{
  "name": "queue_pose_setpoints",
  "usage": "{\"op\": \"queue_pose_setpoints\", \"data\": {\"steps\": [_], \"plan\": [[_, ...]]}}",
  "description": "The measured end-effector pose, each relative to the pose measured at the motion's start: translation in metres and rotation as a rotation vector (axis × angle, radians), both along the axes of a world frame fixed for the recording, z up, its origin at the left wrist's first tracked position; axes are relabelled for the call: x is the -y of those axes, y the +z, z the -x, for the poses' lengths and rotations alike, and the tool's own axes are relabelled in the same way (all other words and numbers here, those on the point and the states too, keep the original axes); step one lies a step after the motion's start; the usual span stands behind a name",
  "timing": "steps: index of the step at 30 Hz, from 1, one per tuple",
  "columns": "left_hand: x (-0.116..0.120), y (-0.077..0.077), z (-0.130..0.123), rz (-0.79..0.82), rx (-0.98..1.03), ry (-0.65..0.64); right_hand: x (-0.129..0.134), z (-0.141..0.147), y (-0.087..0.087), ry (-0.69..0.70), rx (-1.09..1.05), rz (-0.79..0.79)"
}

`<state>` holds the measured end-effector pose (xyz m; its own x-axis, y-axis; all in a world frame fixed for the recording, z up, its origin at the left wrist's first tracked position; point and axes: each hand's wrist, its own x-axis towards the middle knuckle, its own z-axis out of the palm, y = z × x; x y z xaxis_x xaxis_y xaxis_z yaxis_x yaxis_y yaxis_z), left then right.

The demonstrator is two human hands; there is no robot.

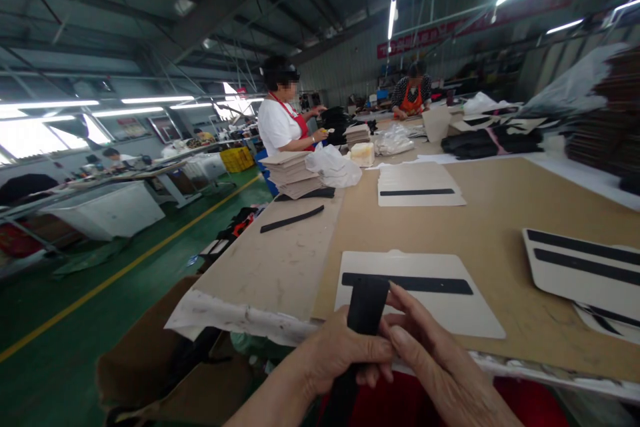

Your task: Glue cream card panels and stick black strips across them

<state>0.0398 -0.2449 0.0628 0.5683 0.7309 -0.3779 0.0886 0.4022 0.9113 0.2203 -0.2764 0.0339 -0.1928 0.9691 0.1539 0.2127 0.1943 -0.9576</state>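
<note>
A black strip stands upright at the table's front edge, with my left hand wrapped round it. My right hand is beside it, fingertips at the strip's right edge and thumb near my left thumb; whether it pinches the strip is unclear. Behind both hands lies a pale board with a black band across it. Another pale board with two black bands is at the right, over further pieces. Farther back is a stack of pale boards, its top one carrying one black band.
A loose black strip lies on the table's left part. Behind it are stacked cards and a plastic bag. A person stands beyond, another farther back. A cardboard box is below left.
</note>
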Motion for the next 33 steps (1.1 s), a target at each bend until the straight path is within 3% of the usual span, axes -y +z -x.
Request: {"op": "queue_pose_setpoints", "data": {"steps": [4, 7, 12, 16, 18, 23, 27, 30, 33], "plan": [[-0.002, -0.007, -0.008, 0.051, 0.086, 0.025, -0.004, 0.003, 0.014, 0.011, -0.105, 0.053], [-0.001, -0.01, -0.014, 0.054, 0.08, 0.09, -0.006, 0.0, 0.005, -0.02, -0.02, 0.011], [-0.002, -0.011, -0.024, 0.03, 0.043, 0.199, -0.011, -0.005, -0.021, -0.206, 0.215, -0.3], [-0.003, -0.012, -0.028, 0.047, -0.004, 0.241, -0.009, -0.004, -0.013, -0.287, 0.102, -0.487], [-0.001, -0.013, -0.03, 0.06, -0.001, 0.243, -0.006, 0.0, -0.005, -0.259, -0.044, -0.397], [0.01, -0.011, -0.034, 0.0, -0.023, 0.109, 0.002, 0.011, -0.001, -0.106, -0.427, 0.131], [0.016, 0.0, -0.03, -0.126, -0.071, -0.005, 0.003, 0.005, -0.002, 0.017, -0.478, 0.315], [0.016, 0.01, -0.014, -0.223, -0.149, -0.091, -0.006, -0.014, 0.008, -0.152, -0.549, 0.302], [0.014, 0.023, 0.013, -0.244, -0.36, -0.222, -0.025, -0.051, 0.025, -0.373, -0.699, 0.253]]}}
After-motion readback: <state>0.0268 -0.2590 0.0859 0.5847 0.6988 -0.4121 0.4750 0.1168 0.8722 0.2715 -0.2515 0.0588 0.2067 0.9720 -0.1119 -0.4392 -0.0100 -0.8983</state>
